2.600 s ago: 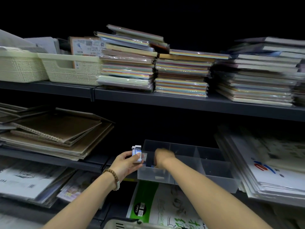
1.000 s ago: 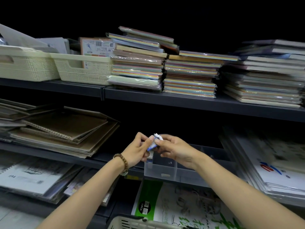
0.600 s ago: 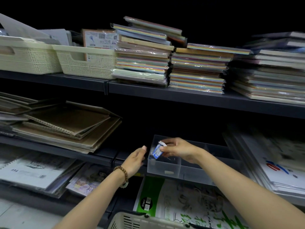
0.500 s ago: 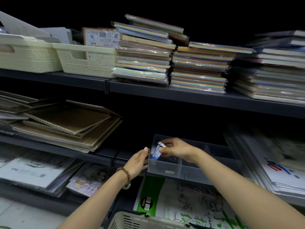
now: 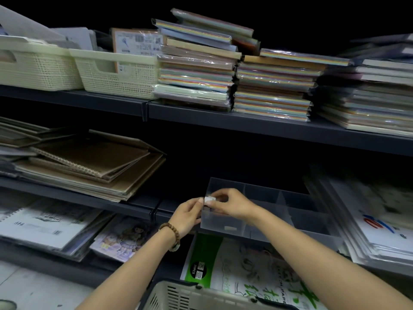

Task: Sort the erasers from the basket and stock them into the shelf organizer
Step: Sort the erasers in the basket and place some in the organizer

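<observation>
A small white eraser point(image 5: 209, 199) is held over the front left corner of the clear, divided shelf organizer point(image 5: 290, 222). My right hand point(image 5: 232, 204) pinches it from the right with thumb and fingertips. My left hand point(image 5: 190, 214), with a bead bracelet on the wrist, meets it from the left and pinches its other end. Most of the eraser is hidden by my fingers. The organizer stands on the lower dark shelf. The rim of the grey basket point(image 5: 190, 295) shows at the bottom edge, below my arms; its contents are out of view.
Spiral sketchbooks point(image 5: 85, 162) are stacked left of the organizer, and large paper pads point(image 5: 375, 220) lie to its right. The upper shelf holds two cream baskets point(image 5: 118, 70) and stacks of wrapped coloured paper point(image 5: 268, 86). A green-edged paper pack point(image 5: 241, 267) lies below the organizer.
My right hand took the eraser from my left hand and carried it to the organizer. My left hand then came back, and both hands now pinch the eraser together.
</observation>
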`<state>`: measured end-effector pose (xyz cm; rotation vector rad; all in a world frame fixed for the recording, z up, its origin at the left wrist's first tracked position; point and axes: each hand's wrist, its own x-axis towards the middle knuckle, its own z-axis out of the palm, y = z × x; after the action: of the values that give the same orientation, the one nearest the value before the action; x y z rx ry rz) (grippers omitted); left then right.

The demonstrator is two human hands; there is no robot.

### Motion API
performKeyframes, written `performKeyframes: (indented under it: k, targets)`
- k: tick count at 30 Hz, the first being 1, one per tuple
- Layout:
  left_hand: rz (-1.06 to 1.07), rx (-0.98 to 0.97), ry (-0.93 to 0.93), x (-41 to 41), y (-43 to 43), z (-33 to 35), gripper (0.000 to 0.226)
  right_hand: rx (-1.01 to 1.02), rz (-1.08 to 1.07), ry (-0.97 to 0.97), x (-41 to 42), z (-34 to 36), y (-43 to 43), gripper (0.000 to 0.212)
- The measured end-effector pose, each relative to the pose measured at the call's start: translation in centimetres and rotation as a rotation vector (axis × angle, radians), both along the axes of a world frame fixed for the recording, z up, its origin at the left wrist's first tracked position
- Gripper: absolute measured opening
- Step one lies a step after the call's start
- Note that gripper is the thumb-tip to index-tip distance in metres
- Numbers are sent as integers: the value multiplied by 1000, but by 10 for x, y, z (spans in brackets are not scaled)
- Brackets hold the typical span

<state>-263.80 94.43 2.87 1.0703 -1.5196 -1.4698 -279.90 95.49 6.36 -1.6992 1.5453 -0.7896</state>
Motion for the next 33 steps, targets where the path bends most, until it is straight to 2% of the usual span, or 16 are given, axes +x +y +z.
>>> performKeyframes:
  k: [2,5,10,13,15,20,25,30,33]
  targets:
    - [20,35,12,0,0,1,31,91,-28,-81,-4,1,0,50]
    - [46,60,9,-1,-1,0,32,210,-50,-88,-7,2,-3,58]
    - [143,131,6,-3,-5,-1,42,309,-58,-100,-11,0,-12,55]
    - [151,154,-9,-3,-7,-1,39,350,-42,-132,-14,-4,-16,50]
    - [151,165,-18,-3,-8,-4,36,361,-39,-64,-13,-7,-18,47]
    - [196,264,37,-5,-11,-3,17,405,-43,77,-8,-6,-23,64]
    - [142,250,-6,-2,-12,-5,31,503,28,208,-10,2,-21,67]
    - [170,287,3,-2,-16,-3,31,434,-32,238,-3,-1,-21,55]
    - [171,300,6,-2,-14,-1,32,443,-76,143,-5,-3,-22,51]
